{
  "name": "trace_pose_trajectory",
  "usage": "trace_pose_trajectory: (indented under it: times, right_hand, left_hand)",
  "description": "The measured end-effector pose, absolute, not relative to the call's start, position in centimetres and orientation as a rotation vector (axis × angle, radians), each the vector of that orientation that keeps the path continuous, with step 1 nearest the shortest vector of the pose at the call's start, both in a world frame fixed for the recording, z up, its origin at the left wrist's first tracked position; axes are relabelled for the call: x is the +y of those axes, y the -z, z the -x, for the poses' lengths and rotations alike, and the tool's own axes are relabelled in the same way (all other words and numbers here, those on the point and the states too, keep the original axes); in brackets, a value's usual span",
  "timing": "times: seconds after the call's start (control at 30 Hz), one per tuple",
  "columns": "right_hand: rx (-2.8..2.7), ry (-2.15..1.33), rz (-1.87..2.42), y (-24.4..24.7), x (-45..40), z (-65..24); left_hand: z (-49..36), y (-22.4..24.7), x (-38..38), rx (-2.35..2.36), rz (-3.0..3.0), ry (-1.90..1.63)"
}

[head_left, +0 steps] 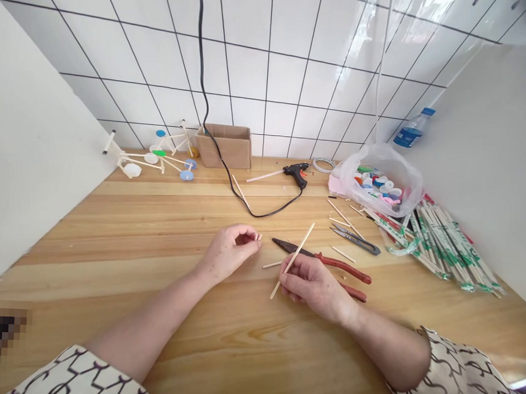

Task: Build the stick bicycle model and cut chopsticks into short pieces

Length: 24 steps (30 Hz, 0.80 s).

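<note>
Between the thumb and fingers of my right hand (309, 283) is a pale wooden chopstick (302, 243), slanting up to the right. Beneath and behind that hand lie red-handled pliers (338, 264), their dark jaws pointing left. A short stick piece (271, 265) rests on the table just left of my right fingers. My left hand (232, 251) hovers over the table left of the pliers' tip, fingers curled in and thumb close to the index fingertip. Whatever may be in that pinch is too small to make out.
At the back are a cardboard box (225, 146), a corded glue gun (296, 172) and a tape roll (323, 165). Stick-and-cap models (160, 157) stand back left. To the right lie snips (357, 239), a bag of bottle caps (409, 183), wrapped chopsticks (453, 243) and a bottle (411, 134).
</note>
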State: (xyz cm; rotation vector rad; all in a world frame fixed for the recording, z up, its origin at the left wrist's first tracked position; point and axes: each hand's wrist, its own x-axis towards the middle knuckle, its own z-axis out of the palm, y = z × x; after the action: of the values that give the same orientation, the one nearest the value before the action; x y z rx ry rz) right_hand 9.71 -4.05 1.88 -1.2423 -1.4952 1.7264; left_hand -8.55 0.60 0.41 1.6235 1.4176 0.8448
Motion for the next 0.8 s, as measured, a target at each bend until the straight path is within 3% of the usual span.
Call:
trace_pose_trajectory:
  times: [0.27, 0.57, 0.8]
  right_hand:
    - [-1.538, -1.655, 1.219, -1.2, -4.3, -9.6]
    - [-1.591, -1.584, 1.244, -1.9, -4.0, -9.8]
    - [-1.600, -1.528, 1.218, -1.0, -3.7, -10.3]
  left_hand:
    - [8.7, 0.2, 1.0, 1.297, -1.485, -0.976]
    - [8.9, 0.6, 1.1, 1.150, -1.421, -1.406]
    - [7.1, -1.1, -1.3, 1.113, -1.390, -1.077]
